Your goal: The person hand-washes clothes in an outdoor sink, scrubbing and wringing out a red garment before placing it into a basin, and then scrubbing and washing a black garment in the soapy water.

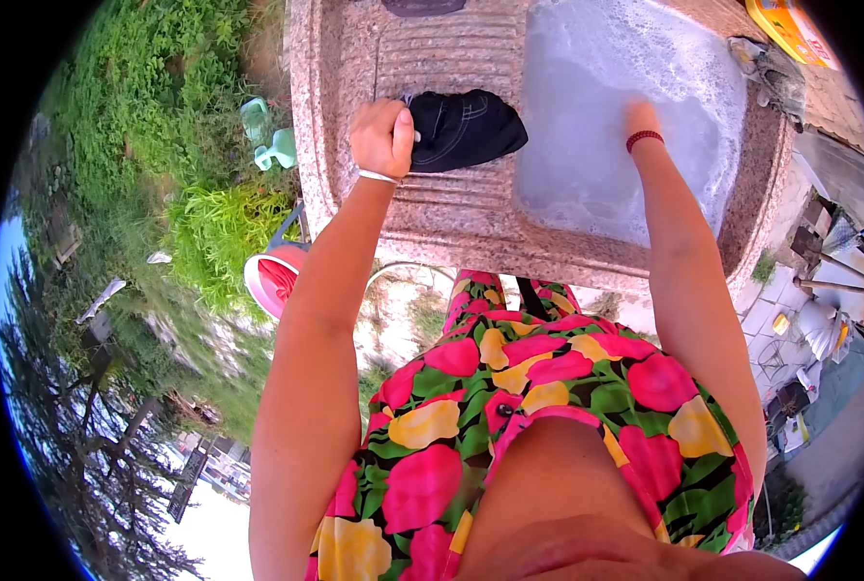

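My left hand (381,137) is closed on the left end of a dark denim garment (469,131) with pale stitching. The garment lies bunched on the ribbed washboard (441,215) of a speckled stone laundry sink (587,256). My right hand (640,118) is dipped in the cloudy, soapy water (582,145) of the basin to the right. Its fingers are hidden below the surface, so I cannot see whether they hold anything.
A dark item (422,6) rests at the washboard's far edge. On the basin's right rim sit a grey wet cloth (769,77) and a yellow packet (792,29). A pink-and-white bucket (273,281) stands below left, and green plastic containers (275,150) lie by the plants.
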Available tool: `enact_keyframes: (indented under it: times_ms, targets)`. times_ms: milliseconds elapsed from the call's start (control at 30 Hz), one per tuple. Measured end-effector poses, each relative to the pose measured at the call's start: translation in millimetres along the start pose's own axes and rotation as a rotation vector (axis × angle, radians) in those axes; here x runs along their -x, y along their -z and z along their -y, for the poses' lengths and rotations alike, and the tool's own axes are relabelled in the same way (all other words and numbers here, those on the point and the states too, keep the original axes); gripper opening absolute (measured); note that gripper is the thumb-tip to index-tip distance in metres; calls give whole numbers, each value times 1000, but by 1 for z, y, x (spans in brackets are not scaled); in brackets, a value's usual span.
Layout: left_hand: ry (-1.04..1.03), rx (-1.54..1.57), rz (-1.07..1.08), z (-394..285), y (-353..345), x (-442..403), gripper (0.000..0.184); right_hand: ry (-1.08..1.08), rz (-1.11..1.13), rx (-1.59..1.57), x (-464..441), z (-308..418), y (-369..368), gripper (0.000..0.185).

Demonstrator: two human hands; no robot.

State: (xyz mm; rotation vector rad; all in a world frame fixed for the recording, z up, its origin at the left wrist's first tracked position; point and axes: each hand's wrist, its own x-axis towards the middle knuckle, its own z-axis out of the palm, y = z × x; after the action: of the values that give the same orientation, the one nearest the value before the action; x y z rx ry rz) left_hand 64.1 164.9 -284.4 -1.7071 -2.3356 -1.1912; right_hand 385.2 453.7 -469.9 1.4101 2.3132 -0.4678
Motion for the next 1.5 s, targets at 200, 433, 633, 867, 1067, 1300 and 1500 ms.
enact_keyframes:
  times_ms: [200, 433, 633, 867, 1067, 1300, 1500]
  targets:
    - [49, -37, 90, -1, 5, 2, 32, 228, -22, 540, 10, -1, -3, 29]
    - [62, -43, 108, -2, 6, 4, 32, -57, -23, -32, 9, -5, -20, 29]
    - [26, -14, 24, 3, 1, 3, 24, 107, -136, 359, -16, -26, -62, 28]
    - [56, -47, 93, 0, 5, 4, 31, 17, -116, 190, 27, 18, 12, 27]
    - [7, 4, -33, 1, -2, 4, 26, -121, -146, -114, 43, -9, 9, 28]
    - [1, 7, -15, 3, -1, 4, 24, -692, -459, -370, 84, -62, 14, 41]
    - [-7, 4, -20, 5, -1, 5, 21, -780, -386, -864, 36, -37, 31, 49]
